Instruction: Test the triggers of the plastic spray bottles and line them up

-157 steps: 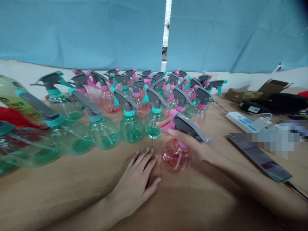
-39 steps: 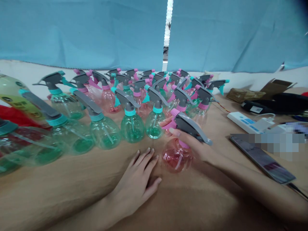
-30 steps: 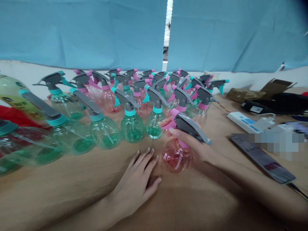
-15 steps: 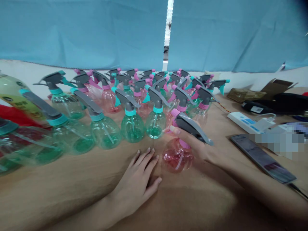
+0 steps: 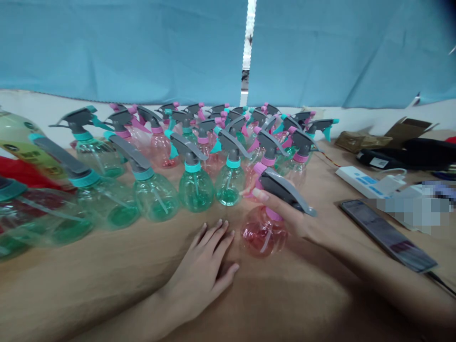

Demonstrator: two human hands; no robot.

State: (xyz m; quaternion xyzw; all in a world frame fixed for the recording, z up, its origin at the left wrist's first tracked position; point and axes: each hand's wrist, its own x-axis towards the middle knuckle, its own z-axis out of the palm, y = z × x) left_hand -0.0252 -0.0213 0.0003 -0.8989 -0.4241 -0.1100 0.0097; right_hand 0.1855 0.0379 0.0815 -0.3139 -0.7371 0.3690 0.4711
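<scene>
My right hand (image 5: 285, 213) is wrapped round the neck of a pink spray bottle (image 5: 261, 240), just under its grey trigger head. This bottle is upright on the brown tabletop (image 5: 278, 299). To its left, my left hand (image 5: 204, 266) lies flat on the table with fingers spread, apart from the bottle. Just beyond my hands stand a green spray bottle (image 5: 230, 183) and another green spray bottle (image 5: 195, 187). Behind them several more pink and green bottles crowd together with grey trigger heads. My right palm and some of its fingers are hidden.
On the right are a phone (image 5: 388, 235), a white power strip (image 5: 363, 183) with a plugged-in charger, and an open cardboard box (image 5: 409, 128). A large yellow-green bottle (image 5: 28, 147) stands at far left. A blue curtain (image 5: 142, 52) hangs behind.
The view has shifted very slightly. Both hands and the held pink bottle stay in nearly the same place.
</scene>
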